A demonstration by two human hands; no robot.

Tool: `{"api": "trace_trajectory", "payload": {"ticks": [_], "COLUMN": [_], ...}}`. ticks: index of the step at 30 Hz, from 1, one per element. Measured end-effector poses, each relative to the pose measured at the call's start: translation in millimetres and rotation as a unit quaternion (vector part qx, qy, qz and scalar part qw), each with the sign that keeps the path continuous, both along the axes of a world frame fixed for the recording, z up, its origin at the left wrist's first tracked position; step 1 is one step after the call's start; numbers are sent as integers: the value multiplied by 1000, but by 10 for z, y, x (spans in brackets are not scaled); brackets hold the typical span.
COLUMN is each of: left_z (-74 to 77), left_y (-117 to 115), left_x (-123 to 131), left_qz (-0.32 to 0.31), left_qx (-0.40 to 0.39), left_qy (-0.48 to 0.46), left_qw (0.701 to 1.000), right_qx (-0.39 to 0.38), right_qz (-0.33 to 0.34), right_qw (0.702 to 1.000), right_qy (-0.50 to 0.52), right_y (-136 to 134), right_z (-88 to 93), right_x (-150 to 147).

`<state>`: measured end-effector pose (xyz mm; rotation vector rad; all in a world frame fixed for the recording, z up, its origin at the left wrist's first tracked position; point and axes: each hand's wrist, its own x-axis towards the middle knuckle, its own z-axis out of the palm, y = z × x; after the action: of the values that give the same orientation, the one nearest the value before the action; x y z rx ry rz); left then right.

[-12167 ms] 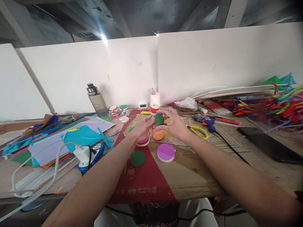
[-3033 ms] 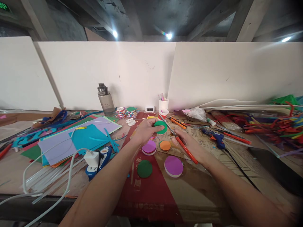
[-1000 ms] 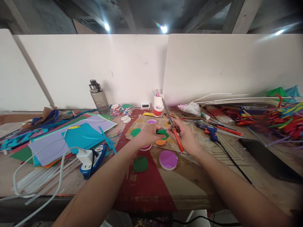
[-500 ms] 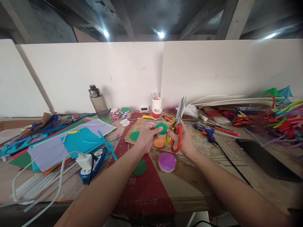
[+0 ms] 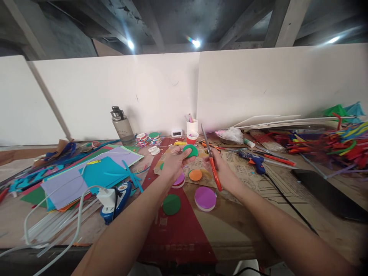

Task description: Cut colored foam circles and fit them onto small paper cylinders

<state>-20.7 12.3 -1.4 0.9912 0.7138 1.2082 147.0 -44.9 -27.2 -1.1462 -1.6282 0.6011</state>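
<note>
Between the thumb and fingers of my left hand [image 5: 174,163] is a small green disc [image 5: 190,150], held up over the cardboard. My right hand [image 5: 225,170] grips red-handled scissors [image 5: 213,166], their blades pointing up and away from me. A small gap parts the scissors from the disc. Below my hands lie an orange disc [image 5: 196,175], a large purple disc [image 5: 205,197] with a pale rim, and a dark green disc [image 5: 171,204]. Another purple disc [image 5: 179,180] is partly covered by my left hand.
Coloured sheets [image 5: 66,182] and a blue power strip [image 5: 120,201] with a white cable lie left. A bottle [image 5: 122,126] and red-and-white cup [image 5: 192,137] stand at the back. To the right are a glue gun [image 5: 257,163], a black tablet-like slab [image 5: 327,193] and colourful strips [image 5: 342,147].
The scissors have turned edge-on in my right hand and moved slightly left. My left hand has shifted left and up with the green disc, showing more of the purple disc beneath.
</note>
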Motion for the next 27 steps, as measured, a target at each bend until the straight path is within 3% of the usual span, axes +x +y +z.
{"api": "trace_trajectory", "payload": {"ticks": [4, 9, 27], "left_z": [-5, 1, 12], "left_y": [73, 47, 14], "left_x": [-71, -58, -42], "left_qz": [3, 11, 1], "left_qx": [11, 18, 18], "left_qy": [9, 1, -9], "left_qw": [1000, 1000, 1000], "right_qx": [-40, -29, -20], "right_qz": [26, 17, 16], "right_qw": [997, 993, 992], "right_qy": [-59, -112, -121], "right_y": [-15, -60, -41], "right_z": [-16, 7, -8], "right_x": [-1, -26, -17]}}
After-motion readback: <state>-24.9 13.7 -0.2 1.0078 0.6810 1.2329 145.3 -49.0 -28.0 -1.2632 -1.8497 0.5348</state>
